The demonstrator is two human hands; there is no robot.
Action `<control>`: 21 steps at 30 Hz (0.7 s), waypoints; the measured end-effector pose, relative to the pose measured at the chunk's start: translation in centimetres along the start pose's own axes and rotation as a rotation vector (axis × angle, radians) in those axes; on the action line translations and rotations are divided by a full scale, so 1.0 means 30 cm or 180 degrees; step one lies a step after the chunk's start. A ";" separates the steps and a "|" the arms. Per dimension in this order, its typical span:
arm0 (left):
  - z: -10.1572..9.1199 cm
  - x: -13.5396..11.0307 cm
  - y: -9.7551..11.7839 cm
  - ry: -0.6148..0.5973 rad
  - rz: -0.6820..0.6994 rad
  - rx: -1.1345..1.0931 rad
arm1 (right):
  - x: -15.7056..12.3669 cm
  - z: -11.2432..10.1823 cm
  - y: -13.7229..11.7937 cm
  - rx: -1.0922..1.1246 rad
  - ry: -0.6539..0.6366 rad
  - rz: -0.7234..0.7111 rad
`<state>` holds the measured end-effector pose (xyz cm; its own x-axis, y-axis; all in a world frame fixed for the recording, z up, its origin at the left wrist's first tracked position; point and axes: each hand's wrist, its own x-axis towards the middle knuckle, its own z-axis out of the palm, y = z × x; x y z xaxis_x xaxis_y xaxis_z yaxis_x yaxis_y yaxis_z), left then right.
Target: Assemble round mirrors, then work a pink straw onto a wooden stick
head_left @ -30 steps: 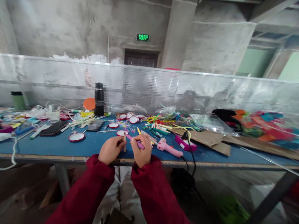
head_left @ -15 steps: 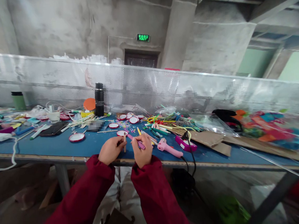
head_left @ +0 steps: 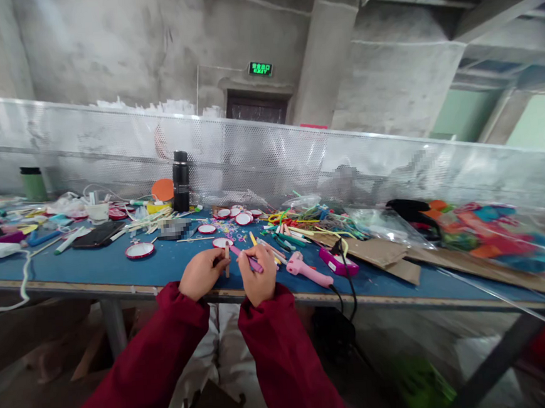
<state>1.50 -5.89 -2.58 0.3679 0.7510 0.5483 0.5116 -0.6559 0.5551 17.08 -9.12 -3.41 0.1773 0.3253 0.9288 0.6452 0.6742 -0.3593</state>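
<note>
Above the front edge of the blue table, my left hand (head_left: 203, 274) pinches a flat wooden craft stick (head_left: 227, 262), held upright. A small dark mark shows near the stick's upper end. My right hand (head_left: 259, 279) is closed round a purple-pink marker (head_left: 255, 265) in a writing grip. The marker's pink front end points left at the upper part of the stick; whether it touches cannot be made out. Just behind the stick lies a round white lid with a red rim (head_left: 219, 242). A pink glue gun (head_left: 310, 270) rests to the right of my right hand.
Right of the glue gun sit a purple box (head_left: 338, 261) and cardboard pieces (head_left: 368, 247). Behind are a heap of coloured pipe cleaners (head_left: 318, 216) and a black bottle (head_left: 181, 183). A dark phone (head_left: 98, 235) lies left; a perforated metal screen (head_left: 259, 148) borders the back.
My right hand and the marker have shifted very slightly to the left. My left hand keeps its pinch on the craft stick in nearly the same place.
</note>
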 end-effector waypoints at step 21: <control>-0.002 0.000 0.005 -0.0015 0.0030 -0.0018 | 0.003 -0.003 -0.005 -0.0001 -0.0022 0.0056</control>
<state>1.53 -5.99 -2.44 0.3766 0.7450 0.5506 0.5037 -0.6635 0.5533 17.05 -9.24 -3.27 0.1834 0.3417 0.9217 0.6423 0.6682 -0.3755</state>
